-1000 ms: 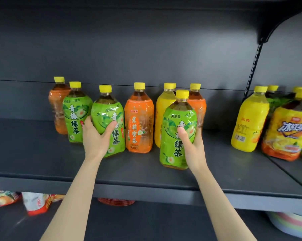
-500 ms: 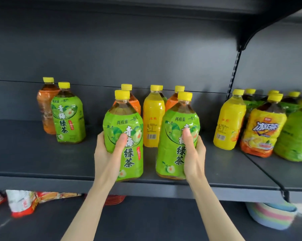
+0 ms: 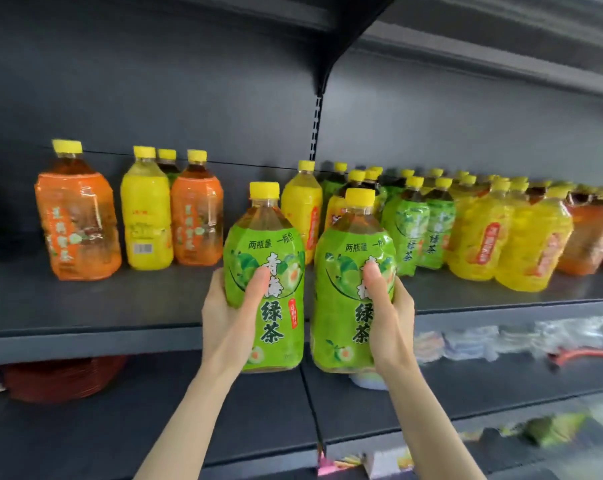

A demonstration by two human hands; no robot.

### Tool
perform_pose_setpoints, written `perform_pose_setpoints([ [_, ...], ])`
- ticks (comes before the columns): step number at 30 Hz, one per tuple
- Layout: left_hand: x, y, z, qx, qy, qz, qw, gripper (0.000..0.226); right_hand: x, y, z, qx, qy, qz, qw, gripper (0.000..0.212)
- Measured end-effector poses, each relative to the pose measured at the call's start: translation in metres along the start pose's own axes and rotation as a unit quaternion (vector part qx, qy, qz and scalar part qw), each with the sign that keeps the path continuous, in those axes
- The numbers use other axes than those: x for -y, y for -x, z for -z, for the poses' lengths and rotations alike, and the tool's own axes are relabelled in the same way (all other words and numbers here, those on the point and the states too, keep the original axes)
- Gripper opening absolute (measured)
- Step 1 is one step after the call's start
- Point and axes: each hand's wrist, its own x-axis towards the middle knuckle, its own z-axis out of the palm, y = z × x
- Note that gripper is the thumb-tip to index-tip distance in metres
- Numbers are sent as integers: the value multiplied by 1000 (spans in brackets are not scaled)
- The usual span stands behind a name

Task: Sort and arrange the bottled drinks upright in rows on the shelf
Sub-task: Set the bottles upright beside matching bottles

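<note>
I hold two green tea bottles upright in front of the dark shelf [image 3: 85, 317], lifted off it. My left hand [image 3: 229, 320] grips the left green bottle [image 3: 269, 237] around its middle. My right hand [image 3: 390, 317] grips the right green bottle [image 3: 348, 327] the same way. On the shelf's left stand an orange bottle [image 3: 76, 223], a yellow bottle [image 3: 147, 216] and a second orange bottle [image 3: 197, 216], with a dark-filled bottle [image 3: 167, 160] hidden behind them. To the right, past the upright post, stand several green bottles [image 3: 421, 230] and several yellow bottles [image 3: 508, 237] in rows.
Orange bottles [image 3: 587, 233] fill the far right of the shelf. A lower shelf [image 3: 258, 427] shows red stacked plates [image 3: 64, 375] at left and blurred packaged goods [image 3: 501, 337] at right. An upper shelf bracket [image 3: 341, 39] hangs overhead at the centre.
Both hands have lifted their green bottles off the shelf and carried them right, toward the crowded section. The view has swung right with them.
</note>
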Motion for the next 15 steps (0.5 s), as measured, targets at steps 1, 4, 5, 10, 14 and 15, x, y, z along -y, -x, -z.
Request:
perform_pose_setpoints([
  [1, 3, 9, -18, 2, 1, 6, 1000, 61, 0, -1, 19, -5, 10, -5, 1000, 50],
  [4, 11, 28, -64, 5, 1, 20, 1000, 62, -2, -8, 67, -15, 19, 1, 1000, 44],
  [5, 13, 32, -78, 7, 0, 23, 1000, 62, -3, -11, 80, -20, 17, -2, 1000, 44],
  [10, 15, 26, -137, 24, -28, 1, 999, 63, -11, -41, 121, -34, 6, 0, 999, 40],
  [14, 30, 6, -179, 24, -39, -19, 999, 73, -24, -76, 141, -64, 16, 8, 998, 45],
  [15, 35, 0, -188, 26, -40, -22, 999, 73, -29, -86, 145, -70, 20, 12, 997, 43],
])
